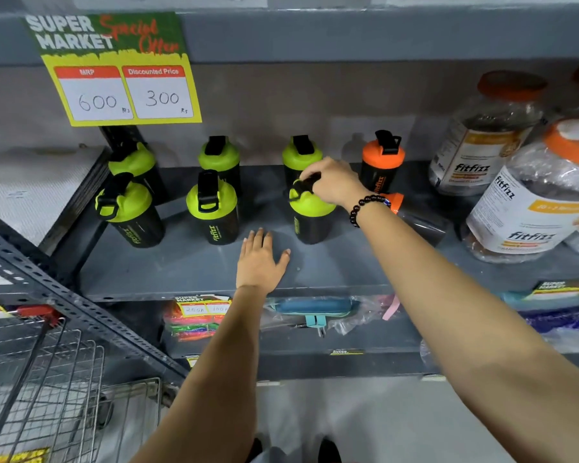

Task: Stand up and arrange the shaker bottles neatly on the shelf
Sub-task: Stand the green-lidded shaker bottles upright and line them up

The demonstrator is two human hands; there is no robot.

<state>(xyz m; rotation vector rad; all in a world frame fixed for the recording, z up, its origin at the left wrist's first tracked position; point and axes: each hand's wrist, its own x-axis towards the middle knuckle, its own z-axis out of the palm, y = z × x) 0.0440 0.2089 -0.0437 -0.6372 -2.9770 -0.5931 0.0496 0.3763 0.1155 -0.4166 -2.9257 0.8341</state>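
Observation:
Several black shaker bottles with green lids stand in two rows on the grey shelf [188, 272]. My right hand [335, 183] pinches the black cap loop of the front right green shaker [310, 215], which stands upright. Behind it stands another green shaker [298, 155]. An orange-lidded shaker [383, 162] stands upright at the back right. A second orange-lidded shaker [415, 218] lies on its side beneath my right wrist, partly hidden. My left hand [259, 262] rests flat on the shelf in front of the bottles, fingers spread, holding nothing.
Large fitfizz jars [528, 208] with orange lids crowd the shelf's right end. A yellow price sign [124, 91] hangs above the left bottles. A slanted metal upright [64, 305] and a wire cart [47, 379] stand at lower left. Packaged goods fill the lower shelf.

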